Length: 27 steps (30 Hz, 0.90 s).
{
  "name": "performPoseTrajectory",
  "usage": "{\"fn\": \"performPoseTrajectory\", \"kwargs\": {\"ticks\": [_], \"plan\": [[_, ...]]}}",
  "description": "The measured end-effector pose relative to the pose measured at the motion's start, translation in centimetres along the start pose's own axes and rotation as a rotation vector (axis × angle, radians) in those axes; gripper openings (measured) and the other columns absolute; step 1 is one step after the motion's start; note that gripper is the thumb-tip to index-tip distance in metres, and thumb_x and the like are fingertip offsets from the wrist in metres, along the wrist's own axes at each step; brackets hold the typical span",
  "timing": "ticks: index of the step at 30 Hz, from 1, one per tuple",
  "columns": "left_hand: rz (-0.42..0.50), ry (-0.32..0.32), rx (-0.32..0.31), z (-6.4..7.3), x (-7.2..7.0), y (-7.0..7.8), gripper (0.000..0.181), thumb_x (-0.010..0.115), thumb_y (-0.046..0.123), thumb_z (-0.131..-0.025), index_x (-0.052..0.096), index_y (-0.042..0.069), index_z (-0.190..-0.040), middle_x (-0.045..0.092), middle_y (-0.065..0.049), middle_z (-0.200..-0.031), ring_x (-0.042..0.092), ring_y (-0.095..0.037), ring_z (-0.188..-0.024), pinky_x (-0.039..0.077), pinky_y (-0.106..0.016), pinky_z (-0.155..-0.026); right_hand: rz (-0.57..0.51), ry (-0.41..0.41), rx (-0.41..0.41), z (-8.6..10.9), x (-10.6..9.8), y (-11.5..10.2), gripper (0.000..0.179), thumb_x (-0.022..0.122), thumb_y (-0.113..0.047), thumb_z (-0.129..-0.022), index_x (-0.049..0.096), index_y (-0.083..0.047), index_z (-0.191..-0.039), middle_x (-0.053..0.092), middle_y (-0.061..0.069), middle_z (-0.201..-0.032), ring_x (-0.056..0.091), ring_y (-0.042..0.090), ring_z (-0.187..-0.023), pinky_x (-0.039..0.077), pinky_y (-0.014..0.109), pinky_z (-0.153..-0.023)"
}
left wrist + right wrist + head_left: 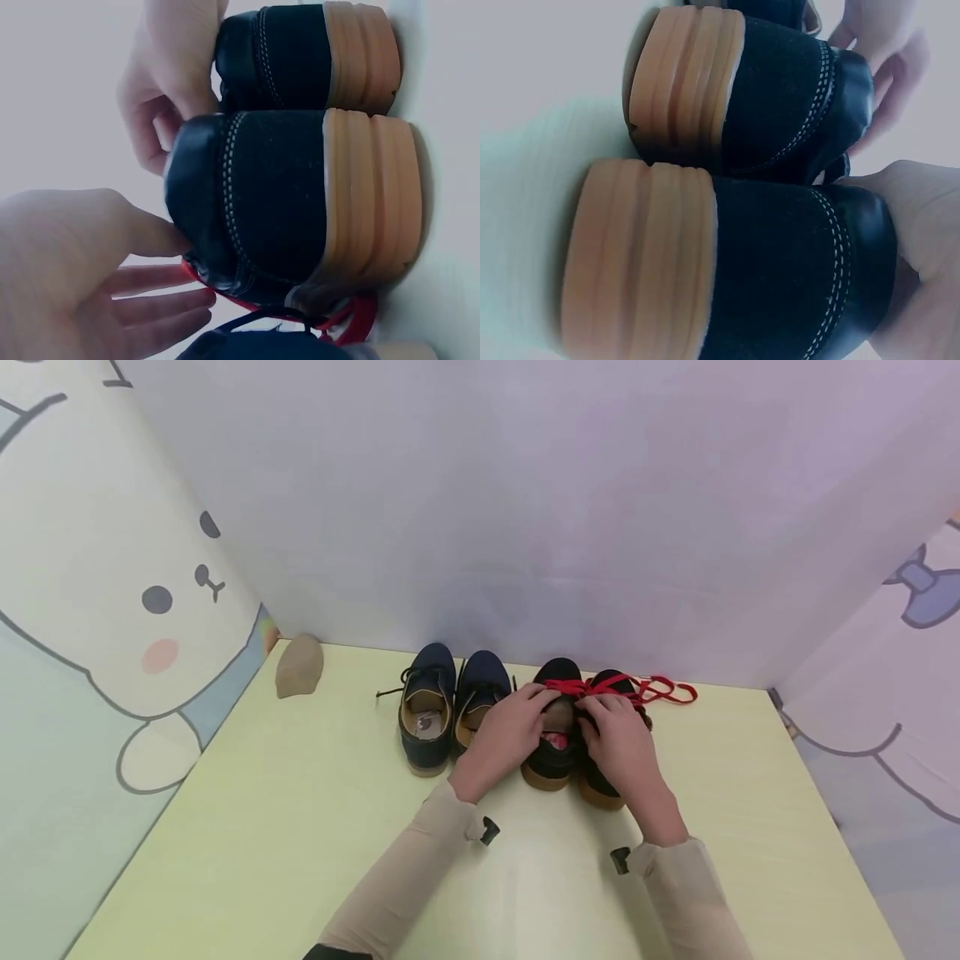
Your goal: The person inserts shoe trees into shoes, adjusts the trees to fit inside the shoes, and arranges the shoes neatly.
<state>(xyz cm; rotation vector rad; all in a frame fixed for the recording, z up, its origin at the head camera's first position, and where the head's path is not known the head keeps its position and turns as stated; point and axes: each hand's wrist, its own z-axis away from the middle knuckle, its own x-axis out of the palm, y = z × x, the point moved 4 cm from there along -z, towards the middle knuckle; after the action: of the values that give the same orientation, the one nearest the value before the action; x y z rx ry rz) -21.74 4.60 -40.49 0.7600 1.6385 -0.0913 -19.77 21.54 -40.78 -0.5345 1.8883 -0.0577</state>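
Observation:
A pair of black shoes stands side by side in the head view, the left black shoe (550, 768) and the right black shoe (602, 787), with pale tan soles. A red shoelace (660, 691) lies across both fronts, its loops spreading right. My left hand (510, 727) reaches over the left black shoe and pinches the lace near its left part; the thumb tip hides behind the collar in the left wrist view. With curled fingers, my right hand (618, 735) pinches the lace above the right black shoe. The shoe hides its fingertips in the right wrist view.
Left of the black pair stand two navy shoes (427, 727) with dark laces, one partly covered by my left hand. A beige rounded block (300, 667) lies at the table's (300, 827) back left corner. A pale wall (480, 510) rises right behind the shoes.

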Motion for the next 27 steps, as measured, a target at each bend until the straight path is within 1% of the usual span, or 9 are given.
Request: {"fn": "performPoseTrajectory", "kwargs": {"ticks": [3,6,10,13,14,17,21,24,27], "plan": [[0.007,0.053,0.002,1.1,-0.8,-0.3,0.038,0.061,0.017,-0.105,0.063,0.02,-0.143,0.065,-0.003,-0.14,0.069,-0.019,-0.121,0.059,-0.033,-0.097,-0.026,0.019,-0.012,0.4,0.0,-0.1,0.025,0.071,-0.006,-0.096,0.073,-0.005,-0.121,0.071,0.02,-0.123,0.059,0.042,-0.124,0.05,0.058,-0.106],[0.031,0.119,0.003,1.9,-1.6,-0.7,0.034,0.061,0.015,-0.105,0.066,0.019,-0.138,0.067,-0.002,-0.134,0.072,-0.017,-0.112,0.061,-0.032,-0.09,-0.038,0.052,-0.02,0.6,0.0,-0.1,0.027,0.071,-0.005,-0.096,0.073,-0.003,-0.123,0.07,0.019,-0.125,0.058,0.041,-0.125,0.049,0.056,-0.108],[0.069,0.22,0.011,2.7,-2.9,-1.3,0.03,0.062,0.01,-0.103,0.069,0.016,-0.132,0.07,-0.002,-0.125,0.073,-0.014,-0.093,0.061,-0.029,-0.076,-0.035,0.103,-0.007,1.0,-0.1,0.0,0.027,0.072,-0.003,-0.095,0.073,-0.003,-0.121,0.071,0.018,-0.123,0.058,0.041,-0.123,0.049,0.057,-0.106],[0.074,0.302,0.024,3.1,-3.9,-1.9,0.027,0.062,0.008,-0.103,0.071,0.013,-0.128,0.072,-0.004,-0.119,0.073,-0.015,-0.088,0.061,-0.028,-0.073,-0.033,0.134,0.015,1.2,-0.1,0.2,0.025,0.072,-0.002,-0.094,0.074,-0.005,-0.119,0.07,0.018,-0.12,0.058,0.042,-0.12,0.049,0.059,-0.103],[0.075,0.328,0.029,3.2,-4.2,-2.2,0.027,0.063,0.007,-0.102,0.072,0.012,-0.127,0.072,-0.005,-0.119,0.073,-0.016,-0.089,0.061,-0.029,-0.073,-0.036,0.141,0.024,1.3,-0.2,0.2,0.025,0.072,-0.002,-0.094,0.074,-0.005,-0.118,0.07,0.018,-0.12,0.058,0.043,-0.119,0.049,0.06,-0.102],[0.061,0.386,0.028,3.6,-5.0,-3.2,0.026,0.064,0.006,-0.101,0.073,0.011,-0.125,0.072,-0.006,-0.117,0.073,-0.02,-0.096,0.062,-0.033,-0.079,-0.049,0.158,0.044,1.5,-0.3,0.4,0.023,0.072,-0.002,-0.094,0.074,-0.006,-0.116,0.069,0.019,-0.12,0.057,0.043,-0.118,0.048,0.061,-0.1],[0.019,0.43,0.012,4.1,-6.0,-4.7,0.025,0.063,0.007,-0.102,0.073,0.012,-0.124,0.074,-0.006,-0.116,0.07,-0.026,-0.098,0.059,-0.04,-0.083,-0.052,0.165,0.061,1.6,-0.5,0.6,0.023,0.072,-0.002,-0.093,0.074,-0.007,-0.115,0.068,0.02,-0.12,0.057,0.044,-0.115,0.048,0.061,-0.092],[-0.018,0.465,-0.011,4.5,-6.6,-5.8,0.025,0.062,0.008,-0.102,0.074,0.012,-0.123,0.074,-0.008,-0.114,0.069,-0.029,-0.098,0.056,-0.045,-0.082,-0.044,0.16,0.077,1.7,-0.7,0.9,0.024,0.073,-0.002,-0.092,0.073,-0.008,-0.115,0.066,0.02,-0.121,0.057,0.045,-0.11,0.047,0.061,-0.085],[-0.035,0.503,-0.033,4.8,-7.1,-6.9,0.024,0.063,0.007,-0.101,0.074,0.011,-0.122,0.074,-0.01,-0.114,0.069,-0.031,-0.099,0.056,-0.047,-0.084,-0.037,0.158,0.085,1.8,-1.1,1.3,0.025,0.074,-0.001,-0.092,0.071,-0.007,-0.115,0.065,0.021,-0.121,0.058,0.046,-0.107,0.047,0.063,-0.082]]}}
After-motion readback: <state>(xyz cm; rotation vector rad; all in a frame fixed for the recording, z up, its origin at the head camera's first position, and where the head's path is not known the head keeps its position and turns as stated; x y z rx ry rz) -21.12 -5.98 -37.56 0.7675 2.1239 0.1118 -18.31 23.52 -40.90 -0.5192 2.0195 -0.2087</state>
